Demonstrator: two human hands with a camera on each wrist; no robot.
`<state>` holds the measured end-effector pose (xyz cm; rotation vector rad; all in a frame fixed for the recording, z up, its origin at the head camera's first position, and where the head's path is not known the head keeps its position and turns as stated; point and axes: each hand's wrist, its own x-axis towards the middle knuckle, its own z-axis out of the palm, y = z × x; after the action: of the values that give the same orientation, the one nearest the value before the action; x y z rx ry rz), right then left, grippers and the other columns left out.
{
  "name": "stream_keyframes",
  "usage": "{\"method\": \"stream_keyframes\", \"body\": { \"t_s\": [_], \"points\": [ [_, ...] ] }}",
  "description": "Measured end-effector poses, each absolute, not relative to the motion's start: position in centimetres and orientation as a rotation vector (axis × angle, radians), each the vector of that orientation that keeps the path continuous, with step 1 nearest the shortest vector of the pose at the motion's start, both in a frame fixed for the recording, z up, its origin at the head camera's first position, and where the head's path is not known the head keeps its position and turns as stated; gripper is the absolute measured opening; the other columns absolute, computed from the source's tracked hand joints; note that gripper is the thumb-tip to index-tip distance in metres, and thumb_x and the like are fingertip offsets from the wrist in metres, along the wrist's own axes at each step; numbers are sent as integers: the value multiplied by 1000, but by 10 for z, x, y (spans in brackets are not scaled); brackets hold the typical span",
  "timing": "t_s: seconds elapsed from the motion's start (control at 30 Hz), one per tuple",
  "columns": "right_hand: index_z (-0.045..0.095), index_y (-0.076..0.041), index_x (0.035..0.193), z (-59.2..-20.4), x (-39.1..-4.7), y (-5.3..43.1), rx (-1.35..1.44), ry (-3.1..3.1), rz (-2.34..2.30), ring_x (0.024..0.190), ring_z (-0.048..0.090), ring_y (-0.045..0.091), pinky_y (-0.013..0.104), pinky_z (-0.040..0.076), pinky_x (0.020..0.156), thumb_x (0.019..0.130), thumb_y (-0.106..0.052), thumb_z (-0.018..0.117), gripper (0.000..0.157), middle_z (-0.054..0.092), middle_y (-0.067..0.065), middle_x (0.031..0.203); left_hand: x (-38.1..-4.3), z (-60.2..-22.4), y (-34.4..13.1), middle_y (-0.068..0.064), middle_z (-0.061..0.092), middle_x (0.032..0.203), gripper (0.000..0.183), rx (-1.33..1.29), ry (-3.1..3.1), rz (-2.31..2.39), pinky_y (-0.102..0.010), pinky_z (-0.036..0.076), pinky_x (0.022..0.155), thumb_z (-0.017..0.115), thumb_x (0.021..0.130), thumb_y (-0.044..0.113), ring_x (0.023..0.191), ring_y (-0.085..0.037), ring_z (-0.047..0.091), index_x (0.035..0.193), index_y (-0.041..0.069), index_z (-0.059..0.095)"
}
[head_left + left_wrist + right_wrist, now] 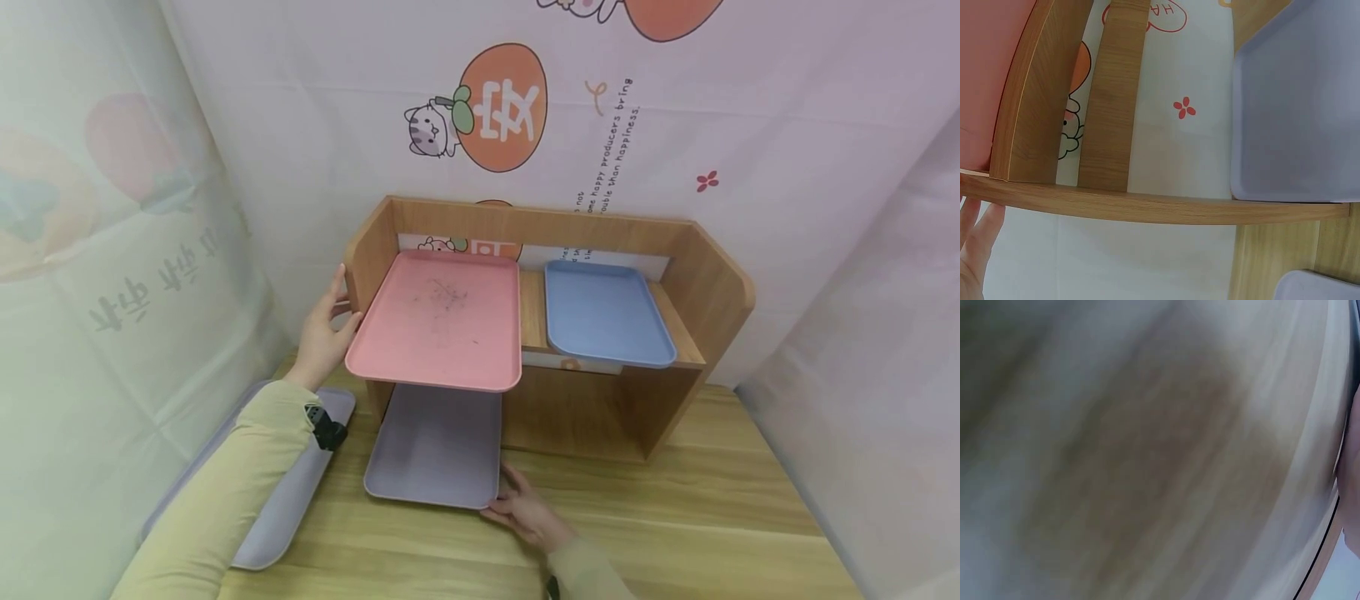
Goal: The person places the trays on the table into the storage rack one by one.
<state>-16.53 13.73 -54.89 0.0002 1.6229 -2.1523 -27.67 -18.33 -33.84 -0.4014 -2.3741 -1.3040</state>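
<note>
A small wooden desktop shelf (592,408) stands on the table. My left hand (324,329) rests against the outer side of its left panel (1179,209), fingertips touching the wood in the left wrist view. On the upper board lie a pink tray (442,325) with dark marks, jutting past the front edge, and a smaller blue tray (607,312) to its right. A greyish-purple tray (435,450) sits partly inside the lower left space, its front end sticking out. With my right hand (528,510) I grip that tray's front right corner. The right wrist view shows mostly blurred wood grain.
Another long purple tray (288,500) lies on the table left of the shelf, partly under my left sleeve (217,492). Printed white curtains (315,125) hang behind and on both sides. The wooden tabletop (720,508) extends to the right.
</note>
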Motion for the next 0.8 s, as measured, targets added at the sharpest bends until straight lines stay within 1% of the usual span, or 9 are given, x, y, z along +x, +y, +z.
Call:
{"method": "stream_keyframes", "body": {
  "t_s": [0.1,0.33,0.43,0.63,0.7,0.8],
  "points": [
    [-7,3,148,-549,-168,135,14,1635,-2171,116,54,38,42,49,97,85,21,43,82,17,48,138,-277,-338,-183,-23,46,136,78,-401,-2372,-1306,-53,51,89,55,94,5,121,-40,49,153,31,11],
    [-5,7,147,-552,-176,130,40,1685,-2224,123,47,44,43,48,99,86,22,38,76,17,47,140,-279,-340,-184,-22,45,136,78,-399,-2370,-1313,-54,50,90,55,94,6,121,-40,49,152,34,10],
    [-3,6,148,-551,-178,129,70,1710,-2228,127,42,46,43,47,99,88,20,37,73,18,46,140,-278,-341,-184,-22,45,136,78,-403,-2371,-1318,-54,50,90,55,94,6,121,-41,48,152,33,10],
    [2,6,148,-551,-180,125,94,1743,-2244,122,49,42,45,48,98,87,20,39,72,22,46,139,-278,-340,-184,-22,45,136,78,-401,-2372,-1313,-55,49,91,54,94,5,121,-41,48,152,33,10],
    [3,5,148,-551,-180,124,104,1750,-2244,121,50,40,44,48,98,87,20,39,72,22,45,140,-278,-340,-184,-22,45,136,78,-398,-2372,-1308,-55,49,91,54,94,5,121,-41,48,152,33,10],
    [3,6,148,-551,-179,124,102,1749,-2247,123,48,42,43,49,97,88,19,40,72,22,45,140,-277,-340,-183,-23,46,136,78,-398,-2373,-1299,-55,49,91,55,94,5,121,-41,48,153,32,10]
  ]
}}
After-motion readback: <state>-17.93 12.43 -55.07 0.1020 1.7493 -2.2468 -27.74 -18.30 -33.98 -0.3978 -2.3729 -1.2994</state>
